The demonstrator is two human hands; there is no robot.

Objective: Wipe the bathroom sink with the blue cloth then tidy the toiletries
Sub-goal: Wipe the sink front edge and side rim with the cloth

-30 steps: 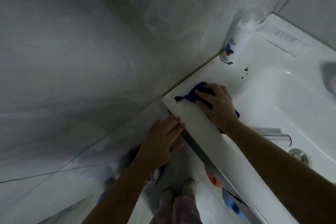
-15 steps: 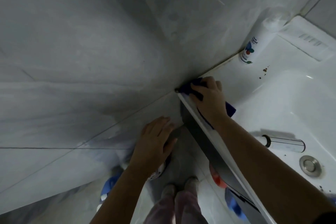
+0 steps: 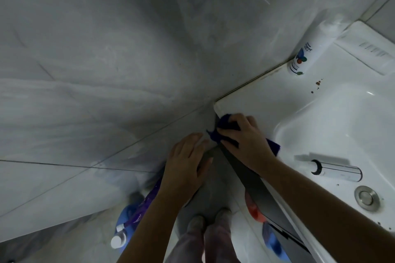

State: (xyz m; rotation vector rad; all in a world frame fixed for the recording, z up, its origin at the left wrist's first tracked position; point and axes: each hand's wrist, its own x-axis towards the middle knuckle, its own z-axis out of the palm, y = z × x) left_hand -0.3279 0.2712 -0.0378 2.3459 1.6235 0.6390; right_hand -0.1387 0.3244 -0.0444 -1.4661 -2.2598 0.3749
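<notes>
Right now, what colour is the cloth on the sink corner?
The cloth is dark blue; the head view shows it best.

Seen from above, two bare arms reach up into the middle of the frame. The right hand [image 3: 245, 139], just right of centre, lies palm down with its fingers curled over a bunched blue cloth [image 3: 225, 122], knuckles raised. The right forearm [image 3: 320, 205] runs in a long diagonal from the lower right corner. The left hand [image 3: 186, 162], just beside it at lower left, is spread flat, fingers straight and close together, pointing to the upper right, thumb splayed out to the right. The left forearm [image 3: 147, 220] rises from the bottom edge, left of centre. The two hands are near each other but apart.
</notes>
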